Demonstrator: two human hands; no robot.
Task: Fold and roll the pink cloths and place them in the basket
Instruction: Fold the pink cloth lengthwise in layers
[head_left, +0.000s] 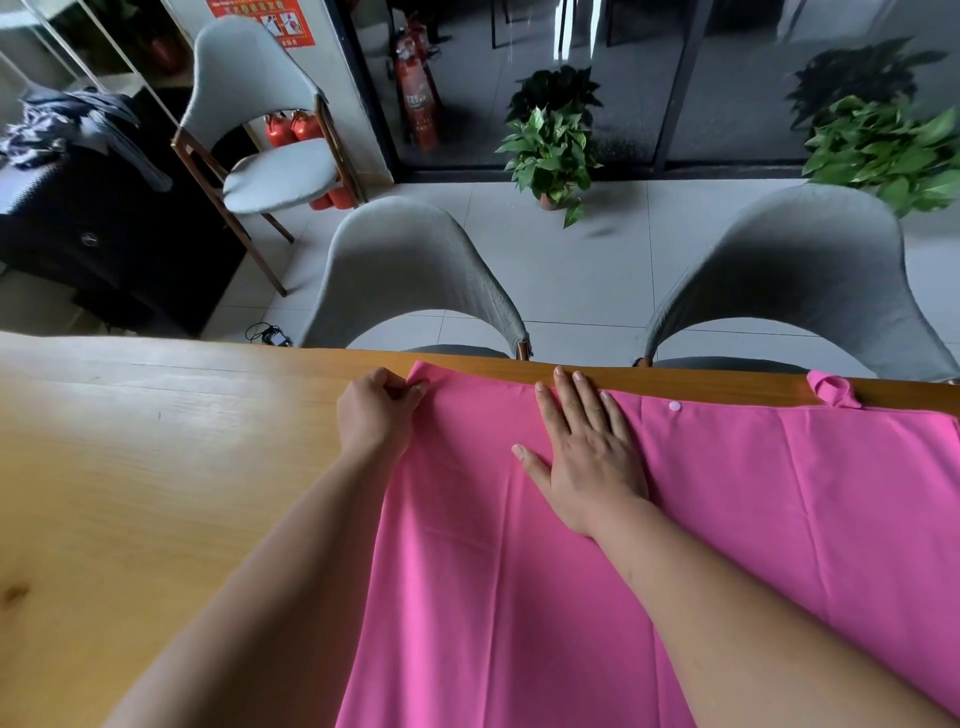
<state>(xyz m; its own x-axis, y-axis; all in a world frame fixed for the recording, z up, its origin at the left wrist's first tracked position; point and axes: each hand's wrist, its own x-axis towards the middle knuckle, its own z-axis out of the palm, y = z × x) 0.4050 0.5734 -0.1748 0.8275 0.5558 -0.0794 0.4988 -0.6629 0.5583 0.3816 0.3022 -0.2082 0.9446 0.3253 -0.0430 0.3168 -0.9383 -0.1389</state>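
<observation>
1. Left grip (379, 410) pinches the far-left corner of the smooth pink fabric cloth (519, 597). Right grip (589, 457) is flat with fingers spread, pressing the cloth by its far edge.
2. Cloth lies spread on the light wooden surface (130, 467), running right and toward the person from the pinched corner. Left grip is nearer that corner.
3. Cloth's right and near ends are cut off, so its long axis is unclear. No basket in view.

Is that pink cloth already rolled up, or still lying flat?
Lying flat: the pink cloth is spread over the table, the right hand flat on it, the left hand pinching its far corner.
</observation>
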